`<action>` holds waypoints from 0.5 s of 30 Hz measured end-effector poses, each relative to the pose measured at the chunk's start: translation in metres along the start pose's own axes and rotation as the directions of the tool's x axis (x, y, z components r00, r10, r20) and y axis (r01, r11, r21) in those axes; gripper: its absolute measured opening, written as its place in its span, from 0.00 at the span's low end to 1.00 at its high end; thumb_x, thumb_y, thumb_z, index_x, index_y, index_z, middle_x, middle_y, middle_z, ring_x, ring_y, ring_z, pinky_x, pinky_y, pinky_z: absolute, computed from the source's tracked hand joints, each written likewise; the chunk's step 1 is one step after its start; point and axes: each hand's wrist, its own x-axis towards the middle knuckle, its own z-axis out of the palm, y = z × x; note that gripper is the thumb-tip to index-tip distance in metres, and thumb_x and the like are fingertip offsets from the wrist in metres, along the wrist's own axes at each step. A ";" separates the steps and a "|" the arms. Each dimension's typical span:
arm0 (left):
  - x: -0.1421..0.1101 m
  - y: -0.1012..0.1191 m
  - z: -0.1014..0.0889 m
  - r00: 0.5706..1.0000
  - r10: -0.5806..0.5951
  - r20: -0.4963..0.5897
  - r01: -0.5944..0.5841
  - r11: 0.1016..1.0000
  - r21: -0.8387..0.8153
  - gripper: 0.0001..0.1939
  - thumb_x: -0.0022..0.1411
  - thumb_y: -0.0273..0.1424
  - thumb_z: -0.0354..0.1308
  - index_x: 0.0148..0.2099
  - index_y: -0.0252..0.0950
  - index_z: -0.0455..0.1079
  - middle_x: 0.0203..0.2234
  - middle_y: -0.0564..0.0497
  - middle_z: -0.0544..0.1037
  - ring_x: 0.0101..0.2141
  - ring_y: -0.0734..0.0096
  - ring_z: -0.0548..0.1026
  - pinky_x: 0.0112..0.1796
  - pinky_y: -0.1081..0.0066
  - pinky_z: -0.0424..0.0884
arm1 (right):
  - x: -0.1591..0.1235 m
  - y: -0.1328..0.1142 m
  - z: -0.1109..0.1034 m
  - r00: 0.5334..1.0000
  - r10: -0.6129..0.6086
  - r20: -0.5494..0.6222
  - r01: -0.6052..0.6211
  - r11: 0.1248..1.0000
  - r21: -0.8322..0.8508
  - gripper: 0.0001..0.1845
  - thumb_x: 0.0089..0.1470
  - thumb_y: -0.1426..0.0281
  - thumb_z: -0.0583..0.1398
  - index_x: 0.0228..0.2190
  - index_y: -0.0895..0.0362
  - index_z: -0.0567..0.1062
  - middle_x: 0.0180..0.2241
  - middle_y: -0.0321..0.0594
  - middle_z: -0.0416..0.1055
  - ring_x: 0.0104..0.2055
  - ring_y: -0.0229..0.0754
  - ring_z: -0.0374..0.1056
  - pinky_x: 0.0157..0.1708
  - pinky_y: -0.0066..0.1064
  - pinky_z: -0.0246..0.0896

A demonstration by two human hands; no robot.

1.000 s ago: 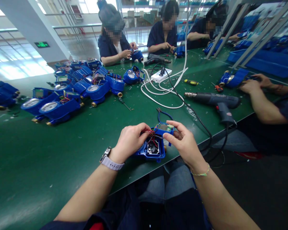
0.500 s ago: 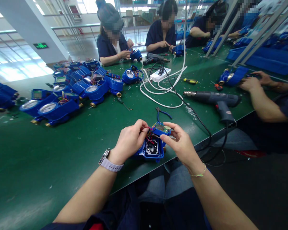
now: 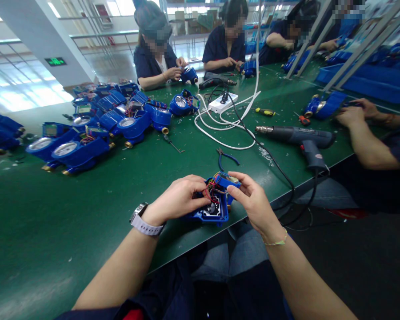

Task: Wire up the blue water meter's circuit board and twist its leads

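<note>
An open blue meter housing [image 3: 209,214] with red and black wires [image 3: 213,192] sits at the near edge of the green table [image 3: 86,213]. My left hand [image 3: 180,198] curls over the housing's left side, fingertips pinched among the wires. My right hand [image 3: 251,200] grips the small blue module [image 3: 229,180] with a circuit board, holding it tilted above the housing's far right corner. Blue-handled pliers [image 3: 226,158] lie just beyond.
Several blue meters [image 3: 83,149] are heaped at the left. A dark heat gun [image 3: 298,138], its black cord, a white power strip [image 3: 223,103] with coiled white cable and a yellow screwdriver [image 3: 265,112] lie to the right. Other people work across and at the right.
My left hand has flattened and slid further over the housing into the wires. My right hand has tilted the small module nearer to the housing.
</note>
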 end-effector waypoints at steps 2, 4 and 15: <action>0.000 0.000 0.001 1.000 -0.010 -0.007 0.010 1.000 0.017 0.04 0.62 0.32 0.59 0.35 0.39 0.72 0.34 0.53 0.77 0.40 0.67 0.74 0.45 0.68 0.67 | 0.000 0.000 0.000 1.000 0.003 -0.003 -0.003 1.000 -0.001 0.30 0.44 0.56 0.68 0.47 0.55 0.71 0.39 0.42 0.75 0.39 0.45 0.71 0.40 0.36 0.67; -0.001 0.003 0.000 1.000 -0.015 0.009 0.015 0.999 0.039 0.02 0.61 0.31 0.59 0.38 0.40 0.72 0.36 0.52 0.77 0.43 0.66 0.73 0.46 0.67 0.67 | 0.000 -0.001 0.000 1.000 0.008 -0.007 -0.008 1.000 -0.002 0.30 0.44 0.55 0.68 0.47 0.56 0.71 0.39 0.42 0.76 0.38 0.45 0.72 0.38 0.36 0.68; 0.002 0.012 -0.005 0.993 -0.014 0.121 -0.009 0.982 0.189 0.05 0.65 0.30 0.51 0.36 0.35 0.67 0.36 0.48 0.72 0.38 0.65 0.71 0.40 0.67 0.68 | -0.001 -0.001 -0.001 1.000 -0.005 -0.015 0.005 1.000 0.006 0.28 0.45 0.56 0.68 0.45 0.57 0.72 0.39 0.42 0.76 0.39 0.45 0.72 0.38 0.35 0.69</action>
